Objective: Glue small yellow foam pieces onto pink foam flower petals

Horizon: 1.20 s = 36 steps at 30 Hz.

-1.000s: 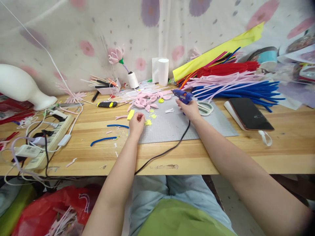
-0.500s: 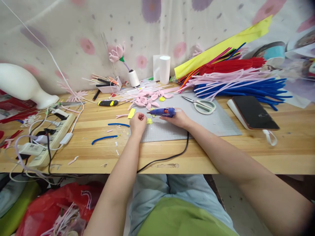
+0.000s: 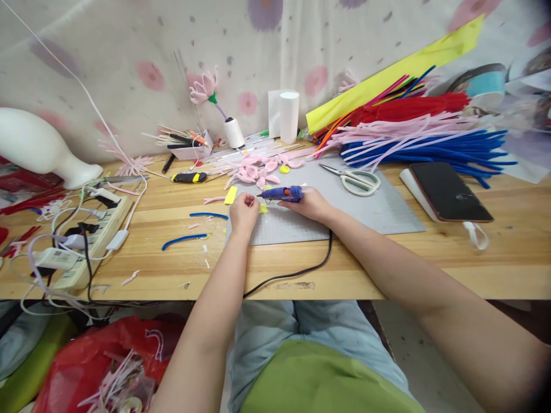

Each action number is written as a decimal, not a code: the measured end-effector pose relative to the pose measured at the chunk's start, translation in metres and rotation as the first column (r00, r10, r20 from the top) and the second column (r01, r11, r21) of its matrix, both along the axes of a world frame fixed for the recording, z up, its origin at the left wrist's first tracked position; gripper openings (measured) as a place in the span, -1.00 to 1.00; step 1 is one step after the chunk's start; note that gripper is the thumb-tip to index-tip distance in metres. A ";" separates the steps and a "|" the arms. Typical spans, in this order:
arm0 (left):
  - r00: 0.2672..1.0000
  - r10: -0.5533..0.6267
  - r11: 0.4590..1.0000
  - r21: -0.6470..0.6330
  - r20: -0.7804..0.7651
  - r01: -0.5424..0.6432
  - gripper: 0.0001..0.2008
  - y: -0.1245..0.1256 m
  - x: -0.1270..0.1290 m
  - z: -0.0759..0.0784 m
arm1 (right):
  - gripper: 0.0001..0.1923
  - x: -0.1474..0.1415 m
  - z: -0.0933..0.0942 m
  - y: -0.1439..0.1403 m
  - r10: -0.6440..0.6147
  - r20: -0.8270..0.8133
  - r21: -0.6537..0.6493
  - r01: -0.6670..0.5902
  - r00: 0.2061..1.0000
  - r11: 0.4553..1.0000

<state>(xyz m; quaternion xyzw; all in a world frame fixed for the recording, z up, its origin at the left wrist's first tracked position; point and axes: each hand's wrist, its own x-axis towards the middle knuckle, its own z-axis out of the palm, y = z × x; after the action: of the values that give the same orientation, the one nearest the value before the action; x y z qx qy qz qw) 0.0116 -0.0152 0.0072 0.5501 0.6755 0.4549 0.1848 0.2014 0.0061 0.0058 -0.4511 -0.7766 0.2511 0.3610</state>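
The wooden tabletop [image 3: 387, 252] carries a grey cutting mat [image 3: 370, 212]. On the mat, the right hand [image 3: 312, 203] has its grip closed around a blue glue gun [image 3: 282, 194], nozzle pointing left. Just beyond the nozzle, the left hand [image 3: 243, 209] has its grip pinched shut on a small item too small to identify. A small yellow piece [image 3: 263, 209] lies between both grips, beneath the nozzle.

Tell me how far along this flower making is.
Done: one pink flower stands at the back, and pink petals lie shaped. In hand: right hand aims the glue gun at a small piece in the left hand. Left: loose petals unassembled.
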 end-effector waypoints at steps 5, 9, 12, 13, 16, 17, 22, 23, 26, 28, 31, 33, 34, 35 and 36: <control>1.000 -0.015 1.000 -0.003 -0.011 0.015 -0.97 0.001 0.000 -0.001 | -0.69 0.000 -0.001 0.000 0.004 -0.012 -0.009 -0.004 1.000 1.000; 0.999 -0.014 1.000 -0.005 -0.046 0.014 -0.98 0.001 -0.001 -0.002 | -0.69 0.000 -0.001 0.000 0.000 -0.022 -0.019 0.000 1.000 1.000; 0.999 -0.011 1.000 -0.002 -0.052 0.011 -0.98 0.001 -0.001 -0.002 | -0.68 0.000 -0.002 0.000 0.002 -0.016 -0.018 -0.002 1.000 1.000; 0.998 -0.009 1.000 -0.002 -0.056 0.009 -0.97 0.001 -0.001 -0.002 | -0.68 0.000 -0.002 0.000 0.003 -0.013 -0.014 -0.003 1.000 1.000; 0.998 -0.006 1.000 -0.010 -0.068 0.006 -0.98 0.001 -0.001 -0.003 | -0.69 0.000 -0.002 0.000 0.012 -0.003 -0.001 -0.012 1.000 1.000; 0.997 -0.007 1.000 -0.011 -0.071 0.006 -0.98 0.001 -0.001 -0.003 | -0.69 0.000 -0.002 -0.001 0.013 0.000 0.001 -0.013 1.000 1.000; 0.996 -0.001 1.000 -0.020 -0.092 -0.001 -0.98 0.002 -0.001 -0.003 | -0.68 0.000 -0.002 -0.001 0.022 0.018 0.021 -0.022 1.000 1.000; 0.995 -0.001 1.000 -0.023 -0.098 -0.001 -0.98 0.002 -0.001 -0.003 | -0.68 0.000 -0.002 0.000 0.024 0.024 0.026 -0.024 0.999 0.999; 0.994 -0.005 1.000 -0.031 -0.113 0.001 -0.96 0.002 -0.001 -0.003 | -0.67 0.000 -0.003 0.001 0.024 0.042 0.039 -0.026 0.999 0.999; 0.992 -0.007 0.999 -0.035 -0.123 0.003 -0.95 0.002 -0.001 -0.004 | -0.66 0.000 -0.003 0.001 0.023 0.050 0.046 -0.026 0.998 0.999; 0.991 -0.008 0.999 -0.037 -0.131 0.003 -0.95 0.002 -0.001 -0.004 | -0.65 0.000 -0.003 0.002 0.026 0.055 0.048 -0.029 0.998 0.998; 0.991 -0.006 0.999 -0.039 -0.133 0.001 -0.96 0.002 -0.001 -0.003 | -0.65 0.000 -0.003 0.002 0.026 0.062 0.045 -0.029 0.998 0.999; 0.991 -0.005 0.999 -0.038 -0.134 -0.001 -0.96 0.002 -0.001 -0.003 | -0.65 0.000 -0.003 0.002 0.025 0.068 0.041 -0.028 0.997 0.999; 0.991 -0.003 0.999 -0.039 -0.135 -0.002 -0.97 0.002 -0.001 -0.003 | -0.65 0.000 -0.003 0.002 0.023 0.073 0.039 -0.026 0.997 0.999; 0.991 -0.003 0.999 -0.039 -0.135 -0.003 -0.97 0.002 -0.001 -0.003 | -0.65 0.000 -0.003 0.002 0.021 0.078 0.038 -0.024 0.997 0.999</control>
<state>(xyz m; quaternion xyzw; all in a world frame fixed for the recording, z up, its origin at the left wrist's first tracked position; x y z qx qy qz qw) 0.0108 -0.0136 0.0047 0.5758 0.6953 0.4032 0.1496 0.2015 0.0085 0.0025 -0.4448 -0.7997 0.2222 0.3365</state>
